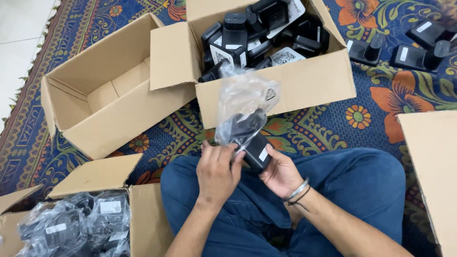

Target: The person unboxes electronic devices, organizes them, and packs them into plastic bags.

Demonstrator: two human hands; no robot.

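We sit cross-legged on a patterned rug (333, 128) with an empty cardboard box (102, 102) at our left, a second box (304, 85) ahead full of black chargers, and a third box (143, 214) near our left knee holding bagged ones. Over our lap our left hand (216, 171) and right hand (281, 173) meet — the left fingers clasp a clear plastic bag (245, 102), the right fingers grip the black charger (257, 152) half inside its mouth.
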